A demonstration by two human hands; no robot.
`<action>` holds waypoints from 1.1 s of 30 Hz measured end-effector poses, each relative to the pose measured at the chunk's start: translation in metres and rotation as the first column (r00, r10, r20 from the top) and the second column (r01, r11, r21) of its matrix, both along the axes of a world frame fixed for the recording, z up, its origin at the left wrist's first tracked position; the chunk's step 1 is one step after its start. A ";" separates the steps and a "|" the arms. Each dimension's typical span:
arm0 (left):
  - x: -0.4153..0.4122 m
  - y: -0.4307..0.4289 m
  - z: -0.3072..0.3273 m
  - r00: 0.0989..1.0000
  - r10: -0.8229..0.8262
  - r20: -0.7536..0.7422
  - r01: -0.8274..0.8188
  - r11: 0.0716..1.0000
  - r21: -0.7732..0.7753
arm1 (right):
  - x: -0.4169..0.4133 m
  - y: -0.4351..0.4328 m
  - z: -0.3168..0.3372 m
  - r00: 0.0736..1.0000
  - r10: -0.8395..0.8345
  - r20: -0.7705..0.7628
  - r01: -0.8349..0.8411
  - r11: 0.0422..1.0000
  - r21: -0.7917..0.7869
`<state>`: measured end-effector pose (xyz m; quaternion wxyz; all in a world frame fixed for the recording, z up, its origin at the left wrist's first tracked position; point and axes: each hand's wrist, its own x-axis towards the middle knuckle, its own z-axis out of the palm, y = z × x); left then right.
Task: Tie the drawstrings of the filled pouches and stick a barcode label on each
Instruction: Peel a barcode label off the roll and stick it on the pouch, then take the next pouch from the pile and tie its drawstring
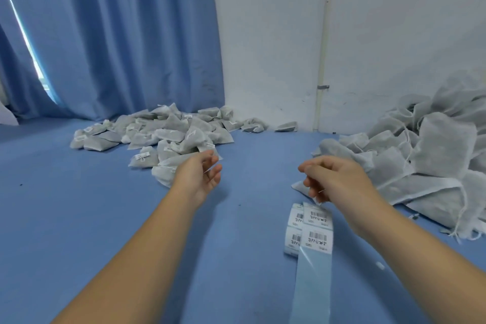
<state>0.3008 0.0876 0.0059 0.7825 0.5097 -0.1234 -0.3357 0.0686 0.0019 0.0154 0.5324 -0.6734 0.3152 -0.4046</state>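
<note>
Nearest you, the bare backing strip [313, 287] of the barcode labels [317, 229] ran off the bottom edge at about 5 o'clock, lying flat on the blue counter [79, 218]; higher up, the strip carried several white labels side by side, printed with bars and small text too blurred to read. Your right hand [334, 179] hovered just above the top end of that strip at roughly 3 o'clock, fingers curled loosely inward with the thumb and forefinger close together; a thin white thread seemed to run by the fingertips, but you could not tell whether they pinched it or merely lay near it. Your left hand [202, 173] sat at about 10 o'clock from the labels, palm turned inward, fingers half open and relaxed, holding nothing that could be made out, though a pale thread showed faintly beside its fingers. Beyond your left hand, toward 11 o'clock, lay a heap of filled grey pouches [168, 137], several already bearing small white labels, spreading back to the blue curtain [118, 34] and the white wall [276, 47]. At 2 o'clock, beside your right hand, a taller pile of unlabelled pouches [434, 155] rose against the wall, loose drawstrings trailing from it onto the counter, one pouch lying just under your right hand.
</note>
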 end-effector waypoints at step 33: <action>-0.329 -0.101 -0.064 0.792 -0.448 0.415 0.374 0.893 0.250 | -0.221 -0.058 -0.071 0.910 -0.409 -0.071 0.414 0.890 0.189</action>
